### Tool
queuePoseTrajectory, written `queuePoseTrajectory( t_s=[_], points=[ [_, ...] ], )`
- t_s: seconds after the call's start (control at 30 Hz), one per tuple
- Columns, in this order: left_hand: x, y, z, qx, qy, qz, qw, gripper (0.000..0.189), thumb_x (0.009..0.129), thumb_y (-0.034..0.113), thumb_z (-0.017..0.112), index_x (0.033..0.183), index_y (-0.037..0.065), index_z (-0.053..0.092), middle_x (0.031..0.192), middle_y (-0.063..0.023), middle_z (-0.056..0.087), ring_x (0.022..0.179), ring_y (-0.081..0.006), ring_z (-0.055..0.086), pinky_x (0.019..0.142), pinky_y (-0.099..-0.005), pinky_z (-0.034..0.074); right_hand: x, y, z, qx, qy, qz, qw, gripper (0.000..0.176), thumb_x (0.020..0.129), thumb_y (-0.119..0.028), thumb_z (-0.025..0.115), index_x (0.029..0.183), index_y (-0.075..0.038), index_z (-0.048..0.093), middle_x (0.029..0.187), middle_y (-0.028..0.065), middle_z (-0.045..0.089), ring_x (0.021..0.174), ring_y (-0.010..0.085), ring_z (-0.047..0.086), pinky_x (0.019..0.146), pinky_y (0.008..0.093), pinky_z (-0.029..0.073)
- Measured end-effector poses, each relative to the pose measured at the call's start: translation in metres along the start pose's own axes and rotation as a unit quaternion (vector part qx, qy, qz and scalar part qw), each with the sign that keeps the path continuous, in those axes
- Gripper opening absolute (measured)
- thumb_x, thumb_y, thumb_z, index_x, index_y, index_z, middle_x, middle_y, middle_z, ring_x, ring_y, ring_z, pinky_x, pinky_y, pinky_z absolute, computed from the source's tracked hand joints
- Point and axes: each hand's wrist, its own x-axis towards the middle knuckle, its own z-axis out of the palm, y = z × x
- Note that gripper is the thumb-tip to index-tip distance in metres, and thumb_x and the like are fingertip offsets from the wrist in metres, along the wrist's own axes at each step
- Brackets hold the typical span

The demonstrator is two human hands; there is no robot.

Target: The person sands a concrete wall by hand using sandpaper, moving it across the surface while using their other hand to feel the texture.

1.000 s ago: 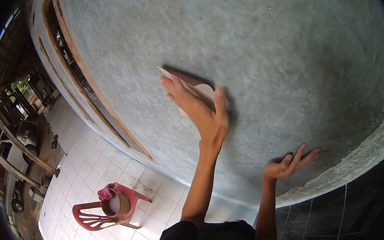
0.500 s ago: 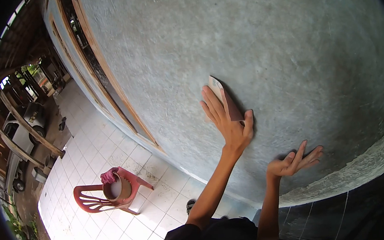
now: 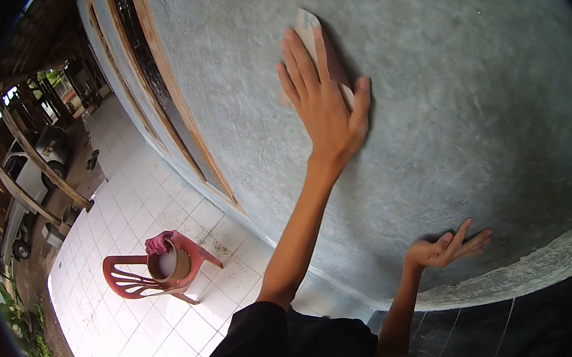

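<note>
My left hand (image 3: 325, 109) presses a folded sheet of sandpaper (image 3: 331, 64) against the grey plastered wall (image 3: 431, 109). Its fingers lie stretched along the sheet, thumb out to the right. The sheet's pale printed backing pokes out past the fingertips, and a reddish-brown face shows beside them. Lower down on the right, my right hand (image 3: 438, 252) holds nothing; it is turned palm up with its fingers apart, close to the wall.
On the white tiled floor (image 3: 117, 208) stands a red plastic chair (image 3: 200, 249). It carries a bucket (image 3: 182, 263) of cloudy liquid with a pink cloth (image 3: 159, 244) over the rim. Wooden window frames (image 3: 189, 133) line the wall at left. Beyond wooden posts, a vehicle (image 3: 28, 179) is parked.
My left hand has slid up the wall with the sandpaper. My right hand has shifted slightly down and to the right, still with its fingers apart.
</note>
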Motion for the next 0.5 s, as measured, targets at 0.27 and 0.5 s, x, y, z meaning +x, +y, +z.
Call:
queuePoseTrajectory(
  t_s=[0.27,0.5],
  points=[
    [-0.141,-0.033,0.001,-0.006,-0.006,-0.079,0.997,0.076,0.094,0.047,0.042,0.15,-0.002,0.026,0.158,-0.0275,0.014,0.147,-0.0419,0.011,0.116,-0.0555,0.002,0.007,-0.004,0.002,0.001,0.013,-0.018,1.0,0.046,0.103,-0.023,0.03,0.131,0.004,0.055,0.149,0.0254,0.036,0.142,0.0419,0.028,0.114,0.0613,0.018],
    [-0.102,-0.136,-0.02,-0.058,0.075,-0.294,0.951,0.072,0.101,0.042,0.034,0.148,-0.01,0.02,0.157,-0.0263,0.015,0.146,-0.0369,0.014,0.118,-0.0429,0.01,0.009,-0.004,0.004,0.002,0.037,-0.013,0.999,0.048,0.103,-0.024,0.031,0.131,0.008,0.052,0.149,0.0261,0.036,0.142,0.0399,0.028,0.115,0.0584,0.02]
  ],
)
